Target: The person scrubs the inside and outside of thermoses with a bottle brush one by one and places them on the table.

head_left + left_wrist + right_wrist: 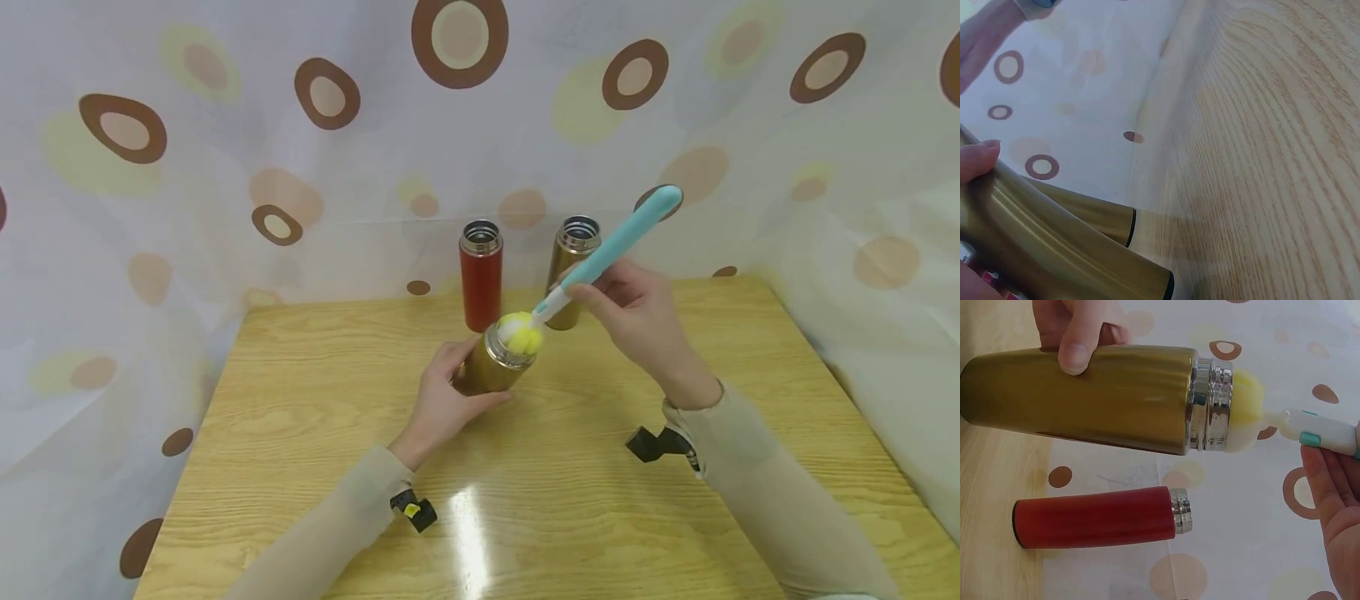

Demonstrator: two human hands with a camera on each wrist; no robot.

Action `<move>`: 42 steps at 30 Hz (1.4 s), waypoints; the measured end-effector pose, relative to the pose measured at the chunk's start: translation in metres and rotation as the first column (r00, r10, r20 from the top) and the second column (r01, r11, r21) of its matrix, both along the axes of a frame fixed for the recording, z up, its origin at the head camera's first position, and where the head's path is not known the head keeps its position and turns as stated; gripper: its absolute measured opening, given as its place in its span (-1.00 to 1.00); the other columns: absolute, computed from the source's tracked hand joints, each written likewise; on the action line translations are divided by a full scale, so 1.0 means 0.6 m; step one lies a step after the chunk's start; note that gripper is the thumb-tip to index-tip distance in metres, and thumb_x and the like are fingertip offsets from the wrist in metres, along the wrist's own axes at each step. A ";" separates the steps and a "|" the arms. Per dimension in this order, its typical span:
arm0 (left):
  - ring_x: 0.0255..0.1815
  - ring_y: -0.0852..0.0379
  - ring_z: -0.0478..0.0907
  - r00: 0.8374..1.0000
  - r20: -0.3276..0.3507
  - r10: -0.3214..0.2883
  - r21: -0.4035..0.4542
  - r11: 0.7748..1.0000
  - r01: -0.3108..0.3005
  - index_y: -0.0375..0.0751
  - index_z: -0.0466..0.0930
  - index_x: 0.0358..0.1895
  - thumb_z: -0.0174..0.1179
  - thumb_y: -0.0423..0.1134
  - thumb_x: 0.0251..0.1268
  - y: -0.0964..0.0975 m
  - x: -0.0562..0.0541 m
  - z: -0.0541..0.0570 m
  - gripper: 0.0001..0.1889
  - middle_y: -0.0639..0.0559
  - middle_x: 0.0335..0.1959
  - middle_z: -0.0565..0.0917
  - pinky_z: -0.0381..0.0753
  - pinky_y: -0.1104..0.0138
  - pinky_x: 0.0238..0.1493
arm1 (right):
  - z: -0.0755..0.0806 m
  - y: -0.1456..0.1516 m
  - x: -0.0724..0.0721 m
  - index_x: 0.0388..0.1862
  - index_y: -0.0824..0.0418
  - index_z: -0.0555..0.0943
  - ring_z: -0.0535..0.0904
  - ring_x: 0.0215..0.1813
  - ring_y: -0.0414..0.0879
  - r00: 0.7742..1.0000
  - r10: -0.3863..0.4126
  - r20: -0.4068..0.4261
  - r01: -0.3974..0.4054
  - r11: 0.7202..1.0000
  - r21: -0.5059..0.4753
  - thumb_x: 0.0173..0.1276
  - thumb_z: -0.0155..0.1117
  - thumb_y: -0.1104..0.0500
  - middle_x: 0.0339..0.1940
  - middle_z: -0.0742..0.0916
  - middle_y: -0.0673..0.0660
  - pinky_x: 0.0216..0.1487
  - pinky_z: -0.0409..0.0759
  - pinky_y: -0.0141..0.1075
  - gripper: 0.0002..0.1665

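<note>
My left hand (pixel 442 400) grips a gold thermos flask (pixel 1116 400) around its body, mouth tilted up toward the right. Between thumb and fingers of my right hand (pixel 637 321) is a bottle brush (pixel 622 242) with a light blue handle and a white neck. Its yellow and white sponge head (pixel 521 333) sits at the flask's steel mouth, partly inside and partly bulging out. How deep it goes is hidden by the flask wall. In the left wrist view the lower body of the held flask (pixel 1079 231) shows beneath the left thumb.
A red flask (pixel 482 283) and a second gold flask (pixel 562 258) stand uncapped at the back of the wooden table (pixel 315 417). The second gold flask is partly behind the brush and right hand. A patterned curtain (pixel 375 167) hangs right behind them.
</note>
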State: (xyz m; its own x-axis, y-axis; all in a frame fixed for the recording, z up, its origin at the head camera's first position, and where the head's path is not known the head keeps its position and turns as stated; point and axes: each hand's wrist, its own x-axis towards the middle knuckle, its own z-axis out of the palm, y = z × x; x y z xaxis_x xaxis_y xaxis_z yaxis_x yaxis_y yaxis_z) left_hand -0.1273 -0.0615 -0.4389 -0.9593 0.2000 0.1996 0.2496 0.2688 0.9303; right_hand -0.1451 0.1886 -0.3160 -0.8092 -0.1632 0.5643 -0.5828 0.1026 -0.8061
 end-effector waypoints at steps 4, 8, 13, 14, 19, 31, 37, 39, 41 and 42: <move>0.24 0.04 0.48 1.000 0.016 0.008 -0.003 1.000 -0.008 0.11 0.55 0.43 0.68 -0.23 -0.05 -0.003 0.001 -0.001 -0.14 0.06 0.16 0.57 0.52 -0.01 0.30 | -0.006 -0.003 0.000 -0.07 0.27 0.78 0.67 -0.32 -0.21 0.999 0.032 0.023 -0.032 0.999 -0.026 0.38 0.29 0.56 -0.23 0.85 0.03 -0.26 0.61 -0.42 -0.69; 0.28 0.01 0.49 1.000 0.021 0.014 -0.013 1.000 -0.013 0.07 0.53 0.45 0.68 -0.24 -0.04 -0.007 0.001 0.004 -0.13 0.03 0.20 0.58 0.51 -0.04 0.34 | -0.007 -0.003 -0.001 -0.06 0.26 0.78 0.70 -0.26 -0.17 0.997 0.065 0.039 -0.063 0.997 -0.052 0.39 0.28 0.55 -0.19 0.84 0.07 -0.21 0.64 -0.39 -0.69; 0.31 -0.03 0.49 0.998 -0.036 0.046 -0.044 0.998 -0.047 -0.01 0.53 0.44 0.68 -0.27 -0.06 -0.011 -0.003 0.014 -0.14 -0.01 0.25 0.61 0.44 -0.05 0.41 | 0.005 0.004 -0.003 0.01 0.29 0.77 0.76 -0.06 -0.11 0.989 0.140 0.045 -0.134 0.983 -0.126 0.40 0.33 0.48 -0.07 0.84 0.10 -0.03 0.70 -0.36 -0.73; 0.32 -0.03 0.50 0.998 -0.042 0.048 -0.046 0.998 -0.050 -0.02 0.53 0.43 0.68 -0.27 -0.05 -0.011 -0.004 0.016 -0.14 -0.01 0.25 0.61 0.44 -0.05 0.41 | 0.009 0.006 -0.003 0.03 0.29 0.76 0.76 -0.04 -0.12 0.989 0.144 0.031 -0.138 0.980 -0.143 0.42 0.34 0.46 -0.06 0.83 0.09 0.00 0.71 -0.35 -0.73; 0.33 -0.05 0.53 0.998 -0.006 0.059 -0.013 0.998 -0.059 -0.10 0.48 0.33 0.68 -0.31 -0.06 -0.014 -0.007 0.018 -0.19 -0.01 0.28 0.62 0.48 -0.02 0.41 | 0.035 0.017 -0.006 0.01 0.48 0.69 0.77 -0.15 -0.06 0.986 0.138 -0.098 -0.162 0.939 -0.302 0.43 0.35 0.42 -0.16 0.82 0.14 0.01 0.74 -0.25 -0.79; 0.34 0.03 0.58 0.999 -0.008 0.038 0.035 0.999 -0.038 -0.11 0.56 0.27 0.69 -0.34 -0.11 -0.022 -0.012 0.011 -0.23 -0.01 0.27 0.68 0.48 0.05 0.44 | 0.058 0.016 -0.006 -0.09 0.63 0.65 0.79 -0.19 0.04 0.988 0.101 -0.116 -0.137 0.920 -0.367 0.37 0.40 0.43 -0.23 0.81 0.28 -0.05 0.78 -0.20 -0.76; 0.35 -0.02 0.58 0.999 -0.004 0.054 0.031 0.998 -0.054 -0.18 0.56 0.27 0.69 -0.39 -0.14 -0.026 -0.013 0.011 -0.22 -0.07 0.28 0.68 0.47 0.04 0.45 | 0.054 0.016 -0.006 -0.10 0.58 0.67 0.81 -0.18 0.00 0.989 0.116 -0.088 -0.139 0.933 -0.332 0.39 0.38 0.44 -0.19 0.82 0.25 -0.05 0.79 -0.19 -0.81; 0.35 -0.01 0.58 0.998 0.000 0.057 0.027 0.998 -0.056 -0.18 0.56 0.27 0.69 -0.38 -0.13 -0.028 -0.013 0.012 -0.23 -0.06 0.28 0.67 0.47 0.04 0.45 | 0.053 0.014 -0.006 -0.08 0.57 0.68 0.81 -0.18 -0.01 0.989 0.120 -0.088 -0.142 0.935 -0.325 0.39 0.39 0.42 -0.18 0.83 0.25 -0.05 0.79 -0.19 -0.80; 0.35 -0.01 0.57 0.998 0.010 0.057 0.028 0.998 -0.058 -0.17 0.56 0.27 0.69 -0.37 -0.12 -0.029 -0.012 0.013 -0.23 -0.05 0.28 0.67 0.46 0.04 0.46 | 0.051 0.013 -0.006 -0.08 0.57 0.68 0.81 -0.17 -0.01 0.987 0.133 -0.090 -0.155 0.933 -0.325 0.39 0.40 0.40 -0.18 0.83 0.24 -0.06 0.79 -0.18 -0.78; 0.35 0.00 0.57 0.998 0.015 0.055 0.029 0.998 -0.055 -0.16 0.56 0.27 0.69 -0.37 -0.11 -0.029 -0.012 0.014 -0.24 -0.05 0.28 0.67 0.45 0.04 0.46 | 0.050 0.013 -0.007 -0.07 0.57 0.68 0.81 -0.16 -0.01 0.986 0.137 -0.091 -0.159 0.932 -0.325 0.38 0.40 0.39 -0.18 0.83 0.24 -0.06 0.79 -0.18 -0.77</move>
